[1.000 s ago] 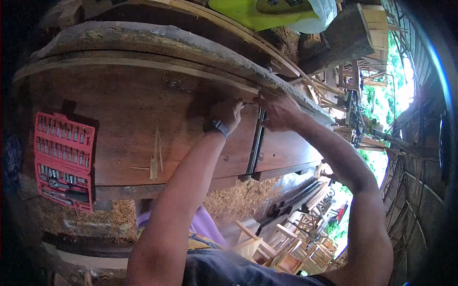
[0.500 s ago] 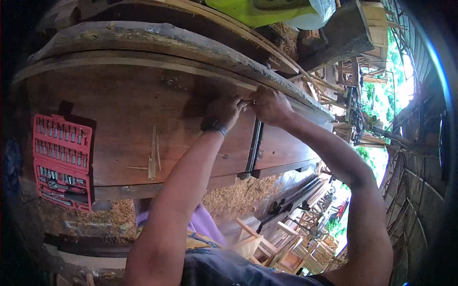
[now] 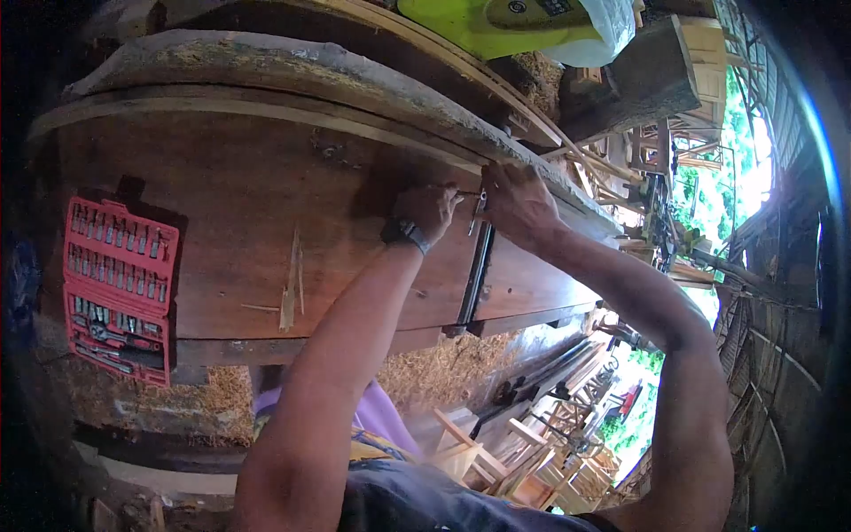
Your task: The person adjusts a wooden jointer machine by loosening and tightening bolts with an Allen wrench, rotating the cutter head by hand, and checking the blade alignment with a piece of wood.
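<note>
Okay, left hand (image 3: 429, 215): my fingertips pinch thin rod (image 3: 468, 193).
Right hand (image 3: 521, 204): curled by bar (image 3: 474, 279); can't tell my grip.

- boards (image 3: 239, 239) come through my feed a warm reddish brown, darker toward the far end
- bar (image 3: 475, 275) reads near-black to me; small tool (image 3: 481, 204) shiny silver
- tool case (image 3: 121, 293) is bright pinkish red; sockets (image 3: 110, 234) in it silvery
- big bag (image 3: 470, 27) is loud lime; plastic (image 3: 613, 28) by it milky white
- cloth (image 3: 392, 421) lilac; shirt (image 3: 425, 496) dark, bluish from here; shavings (image 3: 448, 368) golden tan
</note>
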{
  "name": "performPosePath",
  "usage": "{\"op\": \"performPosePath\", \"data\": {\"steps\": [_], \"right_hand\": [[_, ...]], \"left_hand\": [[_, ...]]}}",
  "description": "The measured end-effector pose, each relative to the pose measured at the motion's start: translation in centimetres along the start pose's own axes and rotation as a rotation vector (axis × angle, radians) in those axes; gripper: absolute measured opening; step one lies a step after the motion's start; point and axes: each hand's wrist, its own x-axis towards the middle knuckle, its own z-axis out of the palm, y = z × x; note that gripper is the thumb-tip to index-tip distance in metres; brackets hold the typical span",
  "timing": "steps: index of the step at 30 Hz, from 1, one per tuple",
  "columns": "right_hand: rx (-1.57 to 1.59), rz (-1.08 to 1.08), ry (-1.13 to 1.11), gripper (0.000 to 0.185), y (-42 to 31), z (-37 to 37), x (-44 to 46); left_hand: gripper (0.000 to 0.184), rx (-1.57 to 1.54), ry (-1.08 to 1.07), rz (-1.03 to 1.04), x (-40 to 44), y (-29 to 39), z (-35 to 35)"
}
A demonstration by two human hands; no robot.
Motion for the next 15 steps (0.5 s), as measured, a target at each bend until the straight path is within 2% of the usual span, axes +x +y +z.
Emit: {"op": "performPosePath", "data": {"steps": [3,5,7,11,13,14,15], "right_hand": [[0.012,-0.098,-0.118,0.037,-0.5,-3.8,0.5],[0.604,0.142,-0.33,0.043,0.1,-0.8,1.9],[0.884,0.279,-0.419,0.05,0.5,-0.1,2.2],[0.831,0.323,-0.351,0.045,0.7,0.0,1.9],[0.599,0.233,-0.077,0.041,0.7,-0.3,1.6],[0.381,0.138,0.173,0.039,0.5,-0.3,0.7],[0.231,0.057,0.248,0.036,0.5,-0.1,0.4]], "left_hand": [[0.04,0.022,0.042,0.017,-0.4,-0.1,-0.1],[0.039,0.042,-0.008,-0.025,-0.3,0.3,-0.3],[0.037,0.041,0.037,-0.016,-0.3,0.2,0.1],[0.036,0.08,-0.014,-0.022,-0.6,0.7,-1.1],[0.037,0.078,-0.018,-0.015,-0.3,0.3,-0.9],[0.038,0.076,-0.024,-0.009,-0.2,0.3,-0.6],[0.038,0.056,0.006,0.008,-0.1,0.0,-0.1]]}}
